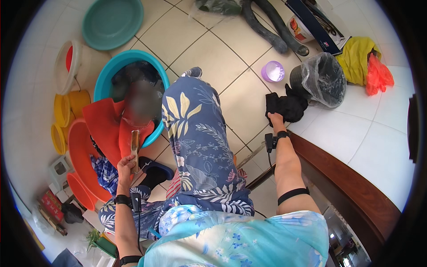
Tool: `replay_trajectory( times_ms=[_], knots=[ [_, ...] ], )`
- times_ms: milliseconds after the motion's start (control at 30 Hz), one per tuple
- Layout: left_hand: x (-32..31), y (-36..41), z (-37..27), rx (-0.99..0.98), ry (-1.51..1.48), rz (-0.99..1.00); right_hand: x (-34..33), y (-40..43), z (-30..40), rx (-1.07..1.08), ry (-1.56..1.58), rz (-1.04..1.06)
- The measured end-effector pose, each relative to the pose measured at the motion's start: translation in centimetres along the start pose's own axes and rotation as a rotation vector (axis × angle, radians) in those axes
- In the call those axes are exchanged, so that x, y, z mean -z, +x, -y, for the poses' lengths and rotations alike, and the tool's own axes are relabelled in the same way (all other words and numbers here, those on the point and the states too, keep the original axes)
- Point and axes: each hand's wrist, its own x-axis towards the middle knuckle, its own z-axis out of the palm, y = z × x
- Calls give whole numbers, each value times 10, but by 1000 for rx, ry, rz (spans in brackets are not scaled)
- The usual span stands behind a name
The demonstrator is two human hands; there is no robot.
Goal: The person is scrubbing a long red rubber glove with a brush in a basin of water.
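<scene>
My left hand point(127, 167) grips the handle of a scrub brush point(135, 145), which is upright in the view over the red cloth or mat point(100, 123). That red piece lies over the near rim of a turquoise basin point(100, 83), with dark wet clothes point(143, 71) inside. Part of the basin's contents is blurred. Off to the right, my right hand point(277, 120) holds the edge of a bunched black cloth point(290, 106) on the tiled floor, beside a lined bin. A purple cup point(273, 71) with white powder stands just beyond the cloth.
An orange tub point(78, 143) with a blue checked cloth point(106, 172) stands left of the turquoise basin. A green basin point(113, 23), yellow buckets point(80, 100) and a white bucket point(60, 71) are farther out. At right are the bin point(320, 80) and a brown wooden edge point(343, 170).
</scene>
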Motion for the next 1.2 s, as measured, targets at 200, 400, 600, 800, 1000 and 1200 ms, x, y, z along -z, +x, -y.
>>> replay_trajectory(
  times_ms=[200,400,600,800,1000,1200],
  knots=[
    [5,6,12,-14,26,-4,-60,-42,54,328,290,300],
    [5,4,9,-42,49,17,-64,-168,221,517,716,463],
    [4,3,9,-59,45,38,-10,-169,320,797,760,631],
    [8,-4,7,-45,15,9,23,-175,355,916,651,587],
    [8,-4,15,-44,2,17,-29,-64,210,704,-482,123],
    [12,0,18,-61,7,27,-91,-41,90,479,-741,148]
  ],
)
